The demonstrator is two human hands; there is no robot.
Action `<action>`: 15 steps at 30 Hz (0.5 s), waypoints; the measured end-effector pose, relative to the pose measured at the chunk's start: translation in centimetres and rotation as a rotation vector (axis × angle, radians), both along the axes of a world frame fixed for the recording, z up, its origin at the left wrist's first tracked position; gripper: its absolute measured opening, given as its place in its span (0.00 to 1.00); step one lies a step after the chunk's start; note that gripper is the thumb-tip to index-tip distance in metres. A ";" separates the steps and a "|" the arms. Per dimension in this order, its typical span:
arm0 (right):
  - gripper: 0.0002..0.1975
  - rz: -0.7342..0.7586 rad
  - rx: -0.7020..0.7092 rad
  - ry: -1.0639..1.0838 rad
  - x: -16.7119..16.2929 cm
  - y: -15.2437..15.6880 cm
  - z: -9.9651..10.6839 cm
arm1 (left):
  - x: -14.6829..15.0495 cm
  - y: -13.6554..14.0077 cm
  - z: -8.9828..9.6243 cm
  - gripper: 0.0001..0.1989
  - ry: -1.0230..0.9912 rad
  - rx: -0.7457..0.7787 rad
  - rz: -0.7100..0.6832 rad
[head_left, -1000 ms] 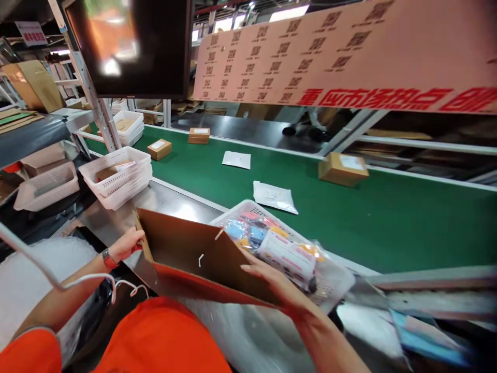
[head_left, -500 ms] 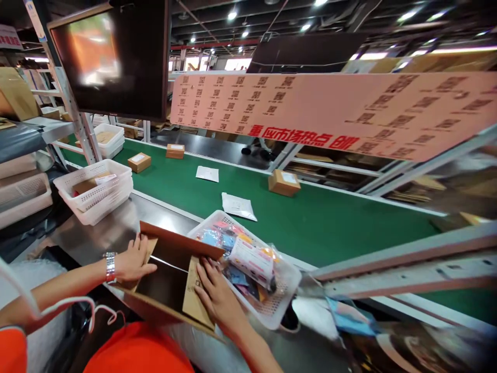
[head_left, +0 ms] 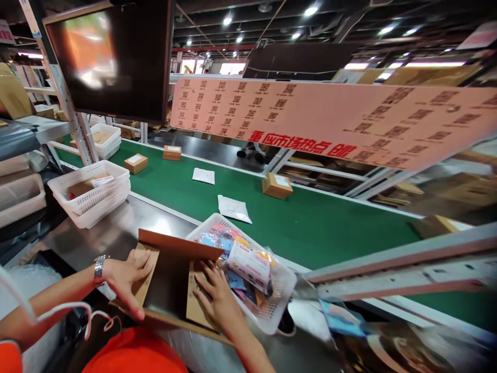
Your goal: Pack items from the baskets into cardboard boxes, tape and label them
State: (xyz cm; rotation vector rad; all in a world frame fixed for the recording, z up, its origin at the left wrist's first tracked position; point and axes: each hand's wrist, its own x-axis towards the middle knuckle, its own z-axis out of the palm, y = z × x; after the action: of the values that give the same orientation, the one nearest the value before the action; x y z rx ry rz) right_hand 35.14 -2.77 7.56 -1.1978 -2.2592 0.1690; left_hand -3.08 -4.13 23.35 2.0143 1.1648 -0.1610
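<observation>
A brown cardboard box (head_left: 174,248) stands on the metal bench in front of me, its long far flap raised and its dark inside showing between the two short flaps. My left hand (head_left: 126,277) lies on the left short flap, fingers over it and thumb spread toward the near edge. On the right short flap (head_left: 196,305), my right hand (head_left: 217,295) rests with its fingers apart. Just right of the box, a white plastic basket (head_left: 283,305) holds several bagged colourful items and a white printed package (head_left: 248,264).
Behind the bench runs a green conveyor belt (head_left: 330,238) with small cartons (head_left: 277,185) and white mailer bags (head_left: 234,208). Nested white baskets (head_left: 89,217) stand at left. A metal frame bar (head_left: 388,280) crosses at right. A pink code board (head_left: 310,114) and a screen (head_left: 108,62) hang above.
My left hand has slid nearer to me along its flap, thumb now lower. The right hand stays on its flap with little movement. The view has shifted slightly.
</observation>
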 end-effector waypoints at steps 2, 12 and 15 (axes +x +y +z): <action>0.17 -0.001 -0.013 0.028 0.1 -0.1 0.0 | 0.3 -0.4 -0.1 0.79 -0.002 -0.006 0.013; 0.20 -0.024 -0.097 0.239 -0.1 0.0 -0.6 | 1.8 -1.4 -0.1 0.42 -0.058 0.110 -0.027; 0.24 -0.024 -0.228 0.450 0.2 -0.3 -0.8 | 1.9 1.8 -0.8 0.30 -0.071 0.187 -0.022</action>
State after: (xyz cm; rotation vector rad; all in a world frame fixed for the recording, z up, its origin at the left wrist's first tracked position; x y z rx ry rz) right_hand 35.31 -3.09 6.76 -1.1609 -1.8645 0.6349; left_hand -1.15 -2.36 22.50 2.1780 1.1489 0.0099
